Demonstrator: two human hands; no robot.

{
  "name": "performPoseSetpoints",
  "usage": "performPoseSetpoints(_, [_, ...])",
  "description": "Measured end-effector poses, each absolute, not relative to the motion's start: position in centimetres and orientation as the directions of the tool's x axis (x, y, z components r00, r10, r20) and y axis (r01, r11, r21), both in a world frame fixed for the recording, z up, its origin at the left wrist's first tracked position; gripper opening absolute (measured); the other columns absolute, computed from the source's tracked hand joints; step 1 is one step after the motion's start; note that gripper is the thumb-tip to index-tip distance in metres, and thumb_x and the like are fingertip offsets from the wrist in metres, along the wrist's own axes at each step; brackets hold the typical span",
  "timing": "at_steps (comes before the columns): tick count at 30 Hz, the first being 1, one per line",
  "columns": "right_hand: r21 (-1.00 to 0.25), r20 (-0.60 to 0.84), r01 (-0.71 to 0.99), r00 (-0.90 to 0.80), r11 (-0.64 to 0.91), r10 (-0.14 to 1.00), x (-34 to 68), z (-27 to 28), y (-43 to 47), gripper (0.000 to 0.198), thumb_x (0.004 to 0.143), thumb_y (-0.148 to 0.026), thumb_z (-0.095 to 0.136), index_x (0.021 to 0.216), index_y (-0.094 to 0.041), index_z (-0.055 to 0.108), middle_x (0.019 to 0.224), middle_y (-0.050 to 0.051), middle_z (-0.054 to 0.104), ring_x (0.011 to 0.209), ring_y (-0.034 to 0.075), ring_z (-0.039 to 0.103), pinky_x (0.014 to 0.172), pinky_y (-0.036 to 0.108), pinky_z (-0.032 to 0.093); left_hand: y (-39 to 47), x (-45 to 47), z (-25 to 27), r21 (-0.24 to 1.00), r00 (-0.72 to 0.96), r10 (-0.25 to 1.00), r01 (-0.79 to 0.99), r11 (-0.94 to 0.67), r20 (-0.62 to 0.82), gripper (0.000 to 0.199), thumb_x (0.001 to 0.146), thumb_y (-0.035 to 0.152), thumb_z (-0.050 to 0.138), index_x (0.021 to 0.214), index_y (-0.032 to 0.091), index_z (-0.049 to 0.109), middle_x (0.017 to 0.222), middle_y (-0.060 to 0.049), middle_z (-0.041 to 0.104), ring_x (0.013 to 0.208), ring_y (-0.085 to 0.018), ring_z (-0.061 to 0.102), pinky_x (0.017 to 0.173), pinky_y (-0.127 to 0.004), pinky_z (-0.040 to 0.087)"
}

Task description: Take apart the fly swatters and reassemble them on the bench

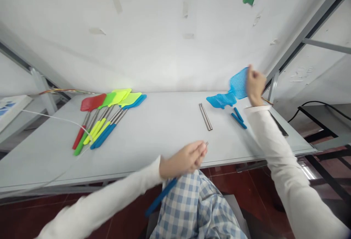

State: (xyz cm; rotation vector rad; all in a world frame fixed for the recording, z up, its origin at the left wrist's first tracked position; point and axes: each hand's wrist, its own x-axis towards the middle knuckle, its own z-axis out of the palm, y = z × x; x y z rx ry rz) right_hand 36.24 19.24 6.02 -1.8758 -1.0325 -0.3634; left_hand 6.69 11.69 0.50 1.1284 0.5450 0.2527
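The scene is covered by one camera, worn on the head and pointed forward and down. The desk [170, 129] is viewed from above its near edge, at close range, and is spread across most of the frame's width. The wall [153, 52] behind is faced nearly square on and is given the upper part. At the bottom, the checked trousers [183, 206] are seen from above. The left hand [182, 160] is caught low, near the centre; the right hand [255, 85] is framed higher, toward the right, though its distance can perhaps only be judged roughly through the blur.
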Motion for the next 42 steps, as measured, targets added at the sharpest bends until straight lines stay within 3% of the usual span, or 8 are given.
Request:
performPoseSetpoints(2, [-0.594,0.643,0.77,0.629,-0.234,0.436,38.8,6.8,19.0,0.057,0.096,-0.062,0.021,0.057,-0.023,0.037,0.054,-0.002,0.029,0.055,0.012,0.031,0.057,0.03,0.024,11.6,5.5,0.4,0.901,0.837,0.473,0.056,0.429,-0.277,0.038,0.086,0.054,0.055,0.078,0.02,0.041,0.056,0.008,0.033,0.04,-0.002,0.025,0.035,-0.011,0.02])
performPoseSetpoints(5, [-0.497,0.655,0.827,0.557,-0.263,0.511,40.1,7.3,19.5,0.061,0.096,-0.062,0.017,0.06,-0.021,0.045,0.056,0.001,0.04,0.059,0.014,0.041,0.06,0.031,0.027,13.9,5.1,0.9,0.858,0.781,0.593,-0.156,0.49,-0.197,0.03,0.09,0.043,0.053,0.076,0.02,0.04,0.055,0.011,0.022,0.04,-0.001,0.013,0.033,-0.009,0.012])
performPoseSetpoints(10, [-0.228,0.553,0.906,0.421,-0.356,0.719,40.4,6.4,22.8,0.068,0.095,-0.064,0.015,0.072,-0.018,0.059,0.071,0.01,0.06,0.077,0.023,0.057,0.072,0.035,0.034,19.1,7.0,0.1,0.655,0.827,0.472,-0.176,0.735,-0.307,0.031,0.095,0.034,0.042,0.069,0.018,0.04,0.053,0.011,0.015,0.038,-0.003,0.008,0.031,-0.011,0.008])
performPoseSetpoints(17, [0.079,0.352,0.954,0.245,-0.29,0.903,44.0,4.1,26.8,0.071,0.098,-0.058,0.015,0.081,-0.014,0.068,0.082,0.015,0.068,0.087,0.026,0.059,0.093,0.047,0.026,22.4,8.6,-2.4,0.553,0.763,0.459,-0.161,0.817,-0.455,0.043,0.09,0.037,0.044,0.057,0.02,0.023,0.049,0.01,0.006,0.035,-0.003,0.006,0.031,-0.014,0.001])
performPoseSetpoints(21, [0.064,0.314,0.948,0.277,-0.312,0.908,46.1,2.2,26.7,0.065,0.099,-0.055,0.025,0.079,-0.012,0.069,0.079,0.014,0.066,0.082,0.021,0.057,0.092,0.044,0.025,22.8,9.2,-1.6,0.568,0.725,0.491,-0.168,0.806,-0.483,0.036,0.085,0.04,0.043,0.059,0.021,0.027,0.049,0.012,0.007,0.034,-0.003,0.005,0.031,-0.015,0.0])
performPoseSetpoints(28, [-0.174,0.31,0.904,0.426,-0.39,0.85,49.9,0.7,25.9,0.054,0.095,-0.049,0.041,0.057,-0.016,0.059,0.054,0.003,0.049,0.07,0.016,0.048,0.085,0.043,0.025,25.3,9.3,-1.9,0.6,0.57,0.668,-0.344,0.722,-0.478,0.021,0.083,0.032,0.035,0.065,0.021,0.033,0.05,0.012,0.007,0.031,-0.003,0.006,0.032,-0.015,0.0])
performPoseSetpoints(36, [-0.01,0.163,0.952,0.304,-0.307,0.939,50.1,0.2,26.9,0.046,0.092,-0.048,0.05,0.074,-0.011,0.07,0.071,0.011,0.062,0.085,0.02,0.049,0.091,0.042,0.026,26.1,9.4,-1.8,0.635,0.475,0.778,-0.463,0.618,-0.41,0.003,0.075,0.02,0.036,0.074,0.021,0.038,0.051,0.012,0.008,0.031,-0.003,0.006,0.034,-0.014,-0.001])
performPoseSetpoints(42, [-0.037,0.159,0.958,0.287,-0.285,0.944,49.8,-1.7,27.0,0.044,0.094,-0.048,0.047,0.083,-0.013,0.07,0.084,0.016,0.064,0.097,0.025,0.048,0.09,0.045,0.027,25.1,9.4,-0.3,0.736,0.434,0.856,-0.475,0.482,-0.281,0.003,0.077,0.022,0.038,0.079,0.023,0.038,0.052,0.012,0.009,0.032,-0.003,0.008,0.036,-0.015,-0.001])
